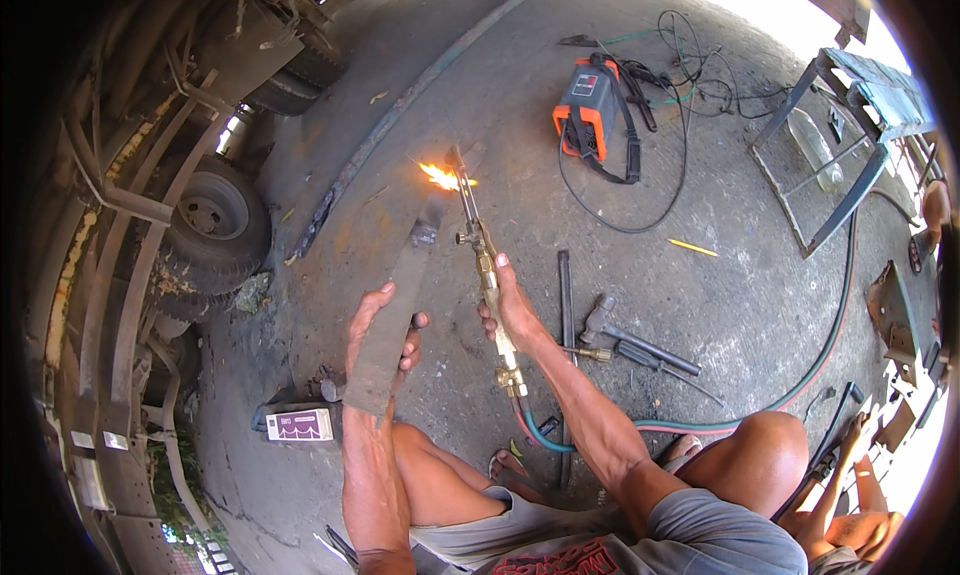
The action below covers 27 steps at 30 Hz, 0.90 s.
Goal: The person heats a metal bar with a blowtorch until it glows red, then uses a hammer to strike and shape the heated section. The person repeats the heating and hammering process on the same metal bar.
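In my left hand (pixel 365 325) I grip a flat grey metal bar (pixel 392 340), held lengthwise away from me, its far end dark. My right hand (pixel 512 305) is wrapped round a brass cutting torch (pixel 487 270). An orange flame (pixel 440 175) with sparks burns by the torch's tip, just beyond the far end of the bar. Whether the flame touches the bar I cannot tell. Green and red hoses (pixel 650 426) run from the torch's rear end across the ground to the right.
An orange and grey welding machine (pixel 590 105) with black cables sits ahead. A hammer (pixel 640 335) and a dark bar (pixel 566 305) lie at right, near a yellow pencil (pixel 694 247). A small box (pixel 300 425) stands at left, near a truck wheel (pixel 213 220). A metal stand (pixel 870 115) is far right.
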{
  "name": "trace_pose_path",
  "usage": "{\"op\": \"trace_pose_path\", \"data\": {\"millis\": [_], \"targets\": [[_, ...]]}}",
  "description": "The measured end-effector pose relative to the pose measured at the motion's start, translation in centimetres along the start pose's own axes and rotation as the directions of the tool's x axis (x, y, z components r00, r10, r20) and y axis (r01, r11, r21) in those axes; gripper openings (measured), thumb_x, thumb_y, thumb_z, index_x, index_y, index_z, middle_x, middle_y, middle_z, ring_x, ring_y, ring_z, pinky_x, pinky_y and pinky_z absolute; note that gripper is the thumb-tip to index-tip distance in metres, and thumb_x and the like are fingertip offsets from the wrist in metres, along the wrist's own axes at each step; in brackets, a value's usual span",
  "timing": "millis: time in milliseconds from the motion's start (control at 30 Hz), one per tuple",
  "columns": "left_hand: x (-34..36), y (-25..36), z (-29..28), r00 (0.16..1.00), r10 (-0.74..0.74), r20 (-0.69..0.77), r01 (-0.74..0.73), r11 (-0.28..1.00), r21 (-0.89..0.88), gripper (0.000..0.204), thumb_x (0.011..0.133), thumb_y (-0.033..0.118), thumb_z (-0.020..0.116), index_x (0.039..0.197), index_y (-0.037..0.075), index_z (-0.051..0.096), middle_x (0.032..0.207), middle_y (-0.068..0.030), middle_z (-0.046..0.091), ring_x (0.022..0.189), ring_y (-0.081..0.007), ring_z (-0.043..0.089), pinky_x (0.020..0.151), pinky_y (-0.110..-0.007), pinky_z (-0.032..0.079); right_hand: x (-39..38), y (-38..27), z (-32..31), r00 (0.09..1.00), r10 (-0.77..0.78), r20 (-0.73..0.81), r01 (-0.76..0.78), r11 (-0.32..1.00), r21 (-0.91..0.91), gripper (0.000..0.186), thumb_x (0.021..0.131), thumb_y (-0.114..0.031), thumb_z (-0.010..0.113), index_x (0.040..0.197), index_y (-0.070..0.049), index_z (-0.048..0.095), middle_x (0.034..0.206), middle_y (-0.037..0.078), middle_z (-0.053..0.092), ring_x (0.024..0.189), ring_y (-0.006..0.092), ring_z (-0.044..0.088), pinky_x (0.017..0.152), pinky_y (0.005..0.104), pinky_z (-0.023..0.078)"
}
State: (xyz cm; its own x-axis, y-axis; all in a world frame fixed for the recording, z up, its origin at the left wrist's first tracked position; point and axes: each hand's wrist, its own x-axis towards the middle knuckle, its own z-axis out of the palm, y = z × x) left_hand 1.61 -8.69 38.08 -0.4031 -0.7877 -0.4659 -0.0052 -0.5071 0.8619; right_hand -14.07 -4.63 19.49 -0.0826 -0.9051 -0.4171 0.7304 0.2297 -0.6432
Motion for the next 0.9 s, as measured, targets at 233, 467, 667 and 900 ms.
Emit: {"op": "trace_pose_path", "data": {"millis": [233, 467, 667, 900], "targets": [[-0.1, -0.1, -0.1, 1.000, 0.010, -0.012, -0.010, 1.000, 0.014, 0.045, 0.101, 0.043, 0.057, 0.110, -0.001, 0.062, 0.083, -0.0189, 0.064, 0.044, -0.0142, 0.056, 0.033, -0.025, 0.044, 0.9, -0.2, -0.5, 1.000, 0.014, -0.006, -0.014, 1.000, -0.006, 0.093, 0.096, -0.087, 0.026, 0.136, -0.006, 0.046, 0.073, 0.003, 0.047, 0.055, 0.0128, 0.047, 0.046, 0.0330, 0.044], [-0.3, -0.2, 0.0, 0.999, 0.021, -0.036, -0.020, 0.999, 0.041, 0.041, 0.101, 0.042, 0.059, 0.109, 0.002, 0.061, 0.084, -0.0197, 0.064, 0.043, -0.0144, 0.056, 0.033, -0.024, 0.043, 1.0, -0.8, -0.1, 0.998, -0.045, -0.047, 0.045, 0.999, -0.016, 0.084, 0.091, -0.093, 0.026, 0.096, -0.011, 0.045, 0.069, 0.000, 0.043, 0.052, 0.0113, 0.042, 0.045, 0.0302, 0.040], [-0.3, -0.2, -0.2, 1.000, 0.001, -0.021, -0.001, 1.000, 0.012, 0.041, 0.101, 0.042, 0.058, 0.110, 0.002, 0.061, 0.084, -0.0195, 0.064, 0.044, -0.0143, 0.056, 0.033, -0.024, 0.043, 1.0, -1.2, 0.1, 0.998, -0.045, -0.041, 0.044, 0.998, -0.037, 0.082, 0.092, -0.092, 0.024, 0.095, -0.012, 0.044, 0.069, 0.000, 0.042, 0.053, 0.0113, 0.042, 0.045, 0.0306, 0.040], [-0.3, -0.2, 0.0, 1.000, -0.006, -0.015, 0.006, 1.000, 0.005, 0.036, 0.101, 0.040, 0.060, 0.110, 0.005, 0.055, 0.080, -0.0183, 0.066, 0.042, -0.0135, 0.055, 0.033, -0.025, 0.042, 1.7, -1.2, -0.2, 0.997, -0.058, -0.050, 0.055, 0.997, -0.060, 0.082, 0.092, -0.092, 0.023, 0.094, -0.013, 0.045, 0.068, 0.000, 0.042, 0.053, 0.0115, 0.043, 0.046, 0.0312, 0.041]]}}
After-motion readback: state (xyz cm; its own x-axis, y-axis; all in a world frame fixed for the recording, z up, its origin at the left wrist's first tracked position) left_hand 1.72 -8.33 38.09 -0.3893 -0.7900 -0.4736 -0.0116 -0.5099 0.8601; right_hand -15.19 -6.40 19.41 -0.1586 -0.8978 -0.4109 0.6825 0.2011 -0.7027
